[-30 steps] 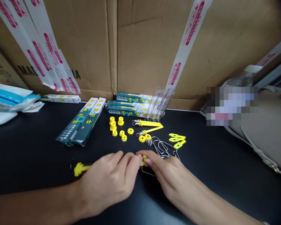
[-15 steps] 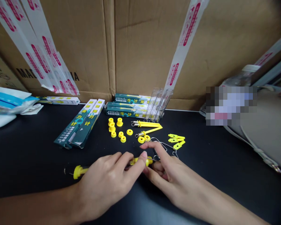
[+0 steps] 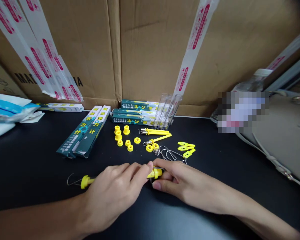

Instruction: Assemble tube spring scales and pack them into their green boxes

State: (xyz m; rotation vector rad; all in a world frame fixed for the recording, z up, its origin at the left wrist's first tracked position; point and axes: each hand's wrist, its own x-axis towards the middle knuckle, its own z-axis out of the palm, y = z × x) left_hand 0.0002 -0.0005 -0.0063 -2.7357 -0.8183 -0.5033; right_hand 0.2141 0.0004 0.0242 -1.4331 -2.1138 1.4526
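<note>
My left hand (image 3: 118, 191) is wrapped over the tube of a spring scale, hiding most of it. Out past its left side stick a yellow end cap (image 3: 85, 182) and a bent wire hook (image 3: 70, 180). At the right end, another yellow cap (image 3: 155, 172) shows between my two hands. My right hand (image 3: 175, 178) is closed at this cap, thumb and forefinger on a thin metal wire (image 3: 159, 168) there; its other fingers are curled. Just behind lie loose wire hooks (image 3: 170, 154), a coil spring (image 3: 156, 151) and yellow rings (image 3: 149, 148).
Yellow bushings (image 3: 118, 135), yellow rods with springs (image 3: 157, 132) and flat yellow tabs (image 3: 186, 149) lie behind my hands. Green boxes (image 3: 83, 131) and clear tubes (image 3: 167, 111) stand farther back, before a cardboard carton (image 3: 150, 50). A bottle (image 3: 252, 83) and grey bag (image 3: 285, 133) are right.
My right forefinger, raised before, has come down onto the wire by the cap, and the right hand has closed there. The spring scale's left hook now shows more clearly.
</note>
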